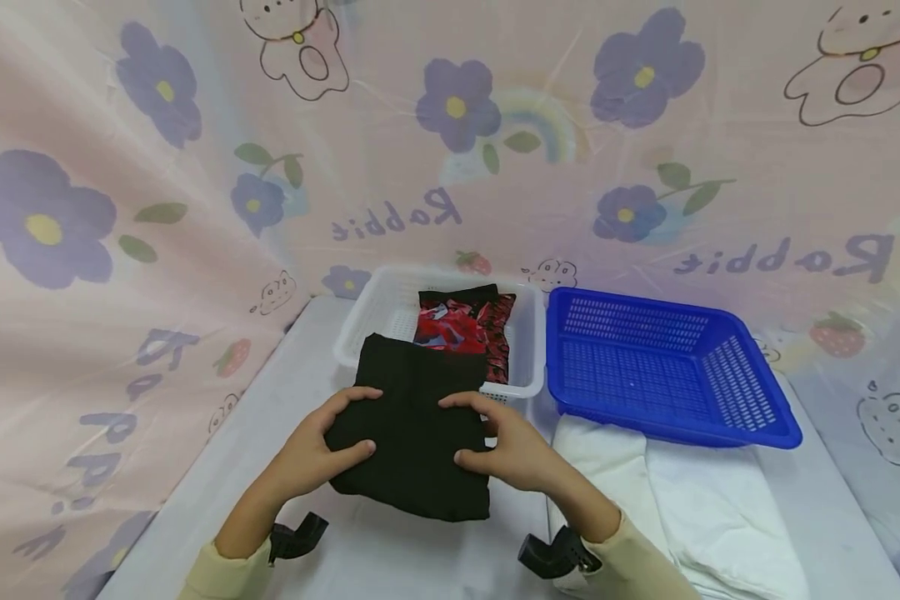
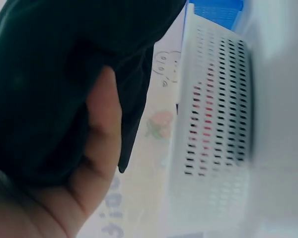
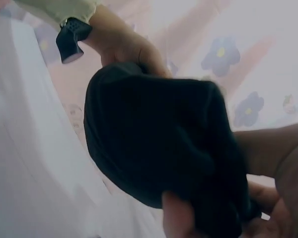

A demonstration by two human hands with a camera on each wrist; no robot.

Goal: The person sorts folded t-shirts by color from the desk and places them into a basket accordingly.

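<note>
A folded black cloth garment (image 1: 420, 433) is held up between both hands, above the white table and in front of the white basket. My left hand (image 1: 322, 446) grips its left side, thumb and a finger over the near face. On the opposite side my right hand (image 1: 513, 446) grips it the same way, some fingers hidden behind. In the left wrist view the black garment (image 2: 54, 74) bulges around the left hand (image 2: 97, 148), and a loose flap hangs down. From the right wrist, the garment (image 3: 159, 134) appears as a thick folded bundle between the hands.
Behind the garment stands the white plastic basket (image 1: 528, 333), with a folded red-and-black patterned cloth (image 1: 453, 325) inside. A blue plastic basket (image 1: 622, 367) stands to its right. Folded white cloths (image 1: 720, 508) lie on the table in front of the blue basket. A printed curtain (image 1: 390, 167) encloses the back.
</note>
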